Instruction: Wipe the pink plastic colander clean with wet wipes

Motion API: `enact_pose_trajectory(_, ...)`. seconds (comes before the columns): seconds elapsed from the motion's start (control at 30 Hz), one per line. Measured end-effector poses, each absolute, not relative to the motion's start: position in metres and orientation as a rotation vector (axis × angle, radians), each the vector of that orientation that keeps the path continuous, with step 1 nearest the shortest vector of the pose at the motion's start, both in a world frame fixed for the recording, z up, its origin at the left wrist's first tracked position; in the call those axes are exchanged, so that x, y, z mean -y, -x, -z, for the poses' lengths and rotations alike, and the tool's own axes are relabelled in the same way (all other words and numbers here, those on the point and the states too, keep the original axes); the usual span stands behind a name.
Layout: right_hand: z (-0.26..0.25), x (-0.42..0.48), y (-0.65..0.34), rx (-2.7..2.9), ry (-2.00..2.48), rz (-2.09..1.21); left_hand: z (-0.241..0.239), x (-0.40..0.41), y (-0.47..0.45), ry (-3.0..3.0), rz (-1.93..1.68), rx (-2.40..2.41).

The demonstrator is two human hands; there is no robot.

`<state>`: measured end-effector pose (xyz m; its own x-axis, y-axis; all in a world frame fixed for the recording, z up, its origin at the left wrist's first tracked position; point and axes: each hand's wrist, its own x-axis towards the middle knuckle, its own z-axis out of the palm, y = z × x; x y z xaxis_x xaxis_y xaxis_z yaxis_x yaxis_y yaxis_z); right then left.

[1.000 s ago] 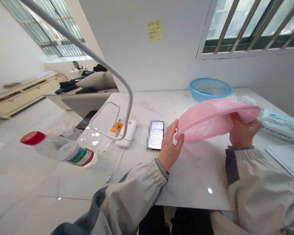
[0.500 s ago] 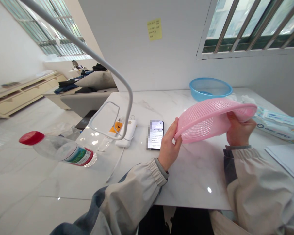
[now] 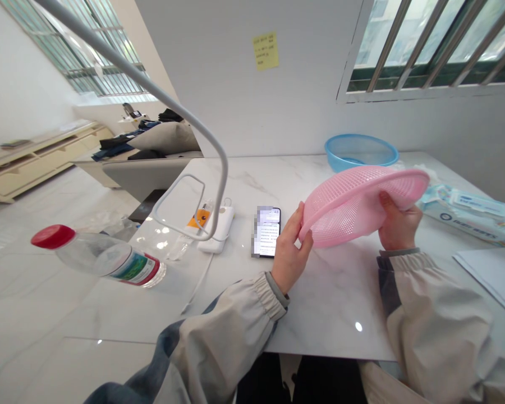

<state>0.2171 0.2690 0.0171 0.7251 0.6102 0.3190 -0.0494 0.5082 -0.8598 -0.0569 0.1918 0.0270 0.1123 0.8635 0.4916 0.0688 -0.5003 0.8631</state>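
Observation:
A pink perforated plastic strainer basket (image 3: 353, 196) is held upside down and tilted above the white marble table (image 3: 328, 297). My left hand (image 3: 290, 252) pinches its near left rim between thumb and fingers. My right hand (image 3: 398, 224) reaches under the basket's right side, fingers curled inside against the mesh. A lit phone (image 3: 267, 238) lies flat on the table just left of my left hand.
A blue basin (image 3: 359, 150) stands at the back by the wall. A wet-wipes pack (image 3: 473, 213) and a white sheet (image 3: 494, 275) lie at the right. At the left are a white power bank (image 3: 219, 230), a lamp arm (image 3: 185, 123) and a lying bottle (image 3: 105, 261).
The basket has shifted slightly left and tilted more, its right rim rising. My right hand moved left with it; my left hand stayed in place.

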Motion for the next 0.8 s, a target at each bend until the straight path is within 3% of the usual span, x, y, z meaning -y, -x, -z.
enact_pose_trajectory(0.8,-0.0228,-0.2692,-0.2154,0.573,0.877,-0.433,-0.0242,-0.1869,0.0619,-1.607,-1.360,-0.767)
